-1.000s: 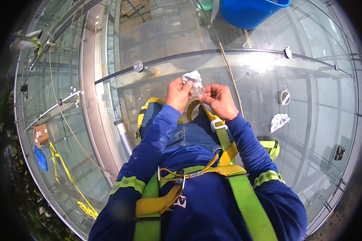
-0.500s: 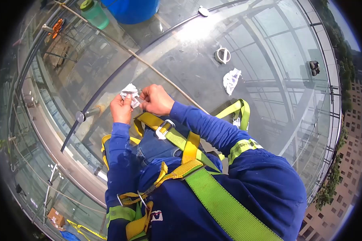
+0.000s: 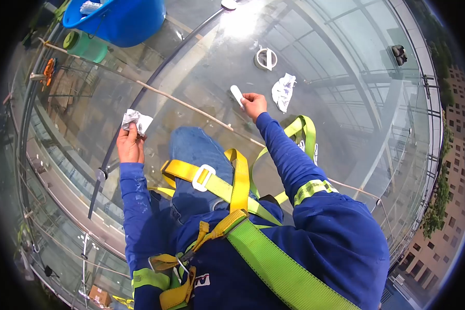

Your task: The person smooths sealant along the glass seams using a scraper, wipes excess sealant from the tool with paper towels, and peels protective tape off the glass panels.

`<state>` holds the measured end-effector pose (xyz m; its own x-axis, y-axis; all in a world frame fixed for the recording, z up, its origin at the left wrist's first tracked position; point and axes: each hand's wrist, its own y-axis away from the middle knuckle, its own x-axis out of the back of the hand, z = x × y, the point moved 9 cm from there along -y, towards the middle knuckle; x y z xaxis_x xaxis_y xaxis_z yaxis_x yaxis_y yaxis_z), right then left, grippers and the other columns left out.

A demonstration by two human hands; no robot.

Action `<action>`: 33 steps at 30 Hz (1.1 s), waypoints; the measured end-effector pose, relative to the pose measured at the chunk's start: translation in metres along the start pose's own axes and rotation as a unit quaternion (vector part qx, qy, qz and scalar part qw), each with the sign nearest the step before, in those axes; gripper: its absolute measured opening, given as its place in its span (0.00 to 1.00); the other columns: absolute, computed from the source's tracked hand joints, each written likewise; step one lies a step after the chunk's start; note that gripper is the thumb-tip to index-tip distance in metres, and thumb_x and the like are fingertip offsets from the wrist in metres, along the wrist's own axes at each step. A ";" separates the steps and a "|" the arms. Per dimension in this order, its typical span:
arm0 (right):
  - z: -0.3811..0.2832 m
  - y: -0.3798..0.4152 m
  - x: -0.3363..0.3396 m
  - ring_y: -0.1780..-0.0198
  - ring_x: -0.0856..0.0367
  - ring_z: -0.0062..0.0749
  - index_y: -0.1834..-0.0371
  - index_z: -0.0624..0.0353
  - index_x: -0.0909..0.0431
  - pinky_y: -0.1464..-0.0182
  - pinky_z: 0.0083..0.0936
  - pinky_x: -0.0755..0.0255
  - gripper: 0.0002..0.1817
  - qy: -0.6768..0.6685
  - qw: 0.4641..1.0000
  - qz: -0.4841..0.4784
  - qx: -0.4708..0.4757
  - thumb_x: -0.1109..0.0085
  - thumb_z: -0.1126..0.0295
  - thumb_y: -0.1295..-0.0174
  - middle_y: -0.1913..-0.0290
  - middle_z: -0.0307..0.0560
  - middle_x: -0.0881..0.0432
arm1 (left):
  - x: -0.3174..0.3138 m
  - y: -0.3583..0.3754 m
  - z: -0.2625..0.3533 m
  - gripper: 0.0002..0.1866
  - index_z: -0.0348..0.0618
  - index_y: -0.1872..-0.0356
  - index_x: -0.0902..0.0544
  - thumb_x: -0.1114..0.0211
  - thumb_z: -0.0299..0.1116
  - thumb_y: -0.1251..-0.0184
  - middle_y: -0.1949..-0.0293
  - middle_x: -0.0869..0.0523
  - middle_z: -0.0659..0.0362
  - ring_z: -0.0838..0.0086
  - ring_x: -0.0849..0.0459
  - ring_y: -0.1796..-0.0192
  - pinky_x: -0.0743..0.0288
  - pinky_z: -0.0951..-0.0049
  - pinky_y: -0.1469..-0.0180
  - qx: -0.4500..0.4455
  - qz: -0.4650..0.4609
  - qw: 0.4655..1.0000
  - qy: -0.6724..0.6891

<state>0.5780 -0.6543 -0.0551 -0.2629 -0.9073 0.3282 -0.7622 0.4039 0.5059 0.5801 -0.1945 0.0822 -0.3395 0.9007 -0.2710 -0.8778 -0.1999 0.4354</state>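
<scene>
My left hand (image 3: 131, 144) pinches a crumpled white paper (image 3: 137, 121) above the glass, near the dark curved seam. Farther right, my right hand (image 3: 254, 106) grips a small white flat strip with a rounded end (image 3: 236, 95). The hands are well apart. Beyond the right hand a roll of white tape (image 3: 265, 59) lies on the glass, and a second crumpled white paper (image 3: 283, 93) lies just to the right of that hand. A thin rope (image 3: 191, 107) crosses the glass between my hands.
A blue bucket (image 3: 126, 23) and a green-lidded bottle (image 3: 90, 47) stand at the upper left. Orange-handled tools (image 3: 48, 71) hang by the left railing. Yellow and green harness straps (image 3: 237, 181) cross my body and legs. A dark object (image 3: 399, 55) lies at the upper right.
My hands have moved apart, the left one leftward with the paper and the right one rightward and up. The white strip now shows in my right hand. The view has shifted, showing more of the bucket.
</scene>
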 end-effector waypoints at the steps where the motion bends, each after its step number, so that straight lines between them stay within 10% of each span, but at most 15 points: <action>1: -0.005 -0.001 0.012 0.62 0.13 0.33 0.58 0.62 0.13 0.55 0.29 0.20 0.12 0.073 0.996 0.044 0.029 0.31 0.71 0.45 0.64 0.50 0.11 | 0.000 0.005 -0.010 0.11 0.44 0.48 0.19 0.38 0.34 0.27 0.56 0.14 0.63 0.78 0.17 0.59 0.26 0.74 0.62 0.003 -0.009 1.000 0.003; 9: -0.004 -0.006 0.166 0.55 0.16 0.49 0.56 0.60 0.15 0.50 0.40 0.25 0.14 0.155 0.868 0.472 0.021 0.40 0.63 0.38 0.59 0.55 0.14 | 0.050 0.039 -0.062 0.11 0.44 0.47 0.20 0.39 0.34 0.26 0.56 0.14 0.62 0.76 0.18 0.59 0.25 0.73 0.61 0.071 0.018 0.997 0.039; 18: 0.038 -0.087 0.179 0.52 0.14 0.45 0.55 0.60 0.14 0.44 0.36 0.24 0.21 0.238 0.933 0.268 -0.033 0.30 0.57 0.47 0.57 0.54 0.12 | 0.102 0.058 -0.053 0.12 0.42 0.48 0.20 0.37 0.35 0.27 0.56 0.13 0.60 0.76 0.16 0.60 0.24 0.74 0.65 0.027 0.094 0.993 0.073; 21: 0.030 -0.086 0.164 0.60 0.14 0.36 0.55 0.74 0.19 0.55 0.30 0.21 0.18 0.024 0.963 0.236 0.127 0.38 0.66 0.38 0.59 0.54 0.14 | 0.145 0.081 -0.052 0.12 0.41 0.50 0.19 0.36 0.35 0.29 0.57 0.13 0.61 0.76 0.15 0.59 0.23 0.74 0.65 -0.018 0.142 0.987 0.072; 24: -0.055 -0.030 0.077 0.57 0.14 0.38 0.46 0.71 0.25 0.55 0.33 0.17 0.15 -0.194 0.975 0.021 0.107 0.44 0.73 0.32 0.53 0.55 0.16 | 0.193 0.108 -0.068 0.13 0.36 0.48 0.20 0.37 0.32 0.28 0.56 0.13 0.58 0.75 0.15 0.59 0.23 0.73 0.65 -0.010 0.172 0.981 0.091; 33: -0.174 0.211 -0.399 0.59 0.15 0.25 0.44 0.69 0.23 0.55 0.21 0.22 0.16 -0.080 0.872 -0.478 0.069 0.43 0.71 0.31 0.56 0.46 0.14 | 0.253 0.164 -0.074 0.12 0.37 0.48 0.20 0.39 0.30 0.27 0.56 0.14 0.57 0.69 0.16 0.57 0.24 0.68 0.63 -0.052 0.184 0.935 0.300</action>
<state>0.6252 -0.1870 0.0596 0.4599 -0.8314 -0.3119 -0.7395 -0.5530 0.3838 0.3256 -0.0283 0.0218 -0.7256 0.3922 -0.5654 -0.6822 -0.5177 0.5164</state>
